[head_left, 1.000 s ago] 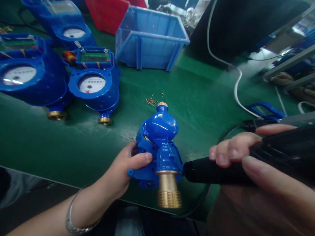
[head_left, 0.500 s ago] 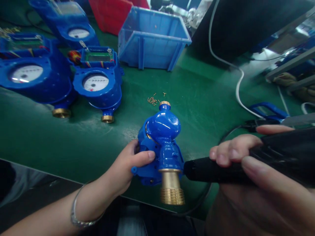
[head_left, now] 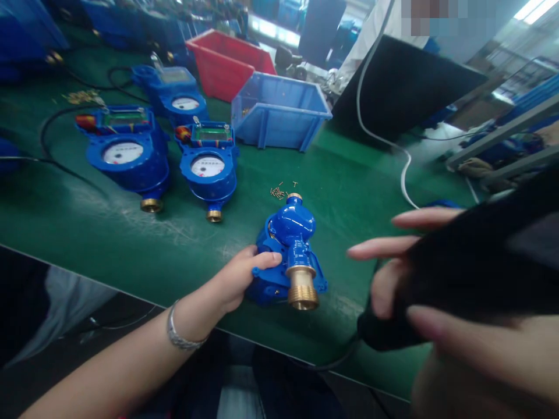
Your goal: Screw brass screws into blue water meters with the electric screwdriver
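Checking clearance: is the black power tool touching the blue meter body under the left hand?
Apart. The head view shows bare green mat between the black power tool in the right hand and the blue meter body the left hand grips.

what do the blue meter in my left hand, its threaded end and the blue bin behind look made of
Blue meter body, held in the left hand: glossy blue coating with sharp highlights, likely painted metal, though plastic is possible. Threaded end: yellow metallic sheen, probably bare brass. Blue bin: matt, ribbed walls, looks like moulded plastic.
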`<state>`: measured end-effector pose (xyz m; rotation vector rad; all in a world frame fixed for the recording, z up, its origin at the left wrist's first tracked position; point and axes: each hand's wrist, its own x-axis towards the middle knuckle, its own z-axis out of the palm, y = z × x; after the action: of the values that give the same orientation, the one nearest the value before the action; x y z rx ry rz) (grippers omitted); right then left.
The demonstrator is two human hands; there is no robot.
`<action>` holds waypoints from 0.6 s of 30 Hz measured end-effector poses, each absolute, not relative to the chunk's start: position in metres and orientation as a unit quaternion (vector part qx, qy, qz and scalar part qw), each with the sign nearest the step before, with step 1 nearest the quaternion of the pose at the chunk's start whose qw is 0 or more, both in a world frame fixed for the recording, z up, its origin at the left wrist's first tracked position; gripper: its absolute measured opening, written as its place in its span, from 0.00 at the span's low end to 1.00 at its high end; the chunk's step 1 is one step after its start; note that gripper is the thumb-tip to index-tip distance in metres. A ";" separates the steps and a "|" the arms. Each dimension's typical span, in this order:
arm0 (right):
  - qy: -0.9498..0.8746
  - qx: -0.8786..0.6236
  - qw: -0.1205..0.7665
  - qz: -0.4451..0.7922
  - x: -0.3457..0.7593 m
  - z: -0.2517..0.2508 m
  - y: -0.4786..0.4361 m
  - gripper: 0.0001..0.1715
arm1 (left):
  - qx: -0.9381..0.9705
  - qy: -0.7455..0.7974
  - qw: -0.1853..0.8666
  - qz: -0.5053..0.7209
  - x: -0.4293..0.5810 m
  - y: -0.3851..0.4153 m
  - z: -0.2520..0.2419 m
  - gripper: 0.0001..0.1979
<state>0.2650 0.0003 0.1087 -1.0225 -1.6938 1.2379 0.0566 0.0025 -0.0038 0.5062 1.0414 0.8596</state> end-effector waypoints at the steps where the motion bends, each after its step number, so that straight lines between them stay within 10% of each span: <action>1: -0.684 -0.387 0.334 0.519 0.262 0.100 -0.003 0.31 | 0.231 0.475 0.751 0.395 0.057 0.002 -0.004 0.22; 18: -0.679 -0.389 0.244 0.573 0.315 0.055 -0.014 0.27 | 0.234 0.429 0.790 0.370 0.054 0.002 -0.007 0.24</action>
<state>0.3152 -0.0139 0.0552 -1.0619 -1.8535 1.5642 0.0538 0.0023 -0.0073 0.5030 0.9232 0.7960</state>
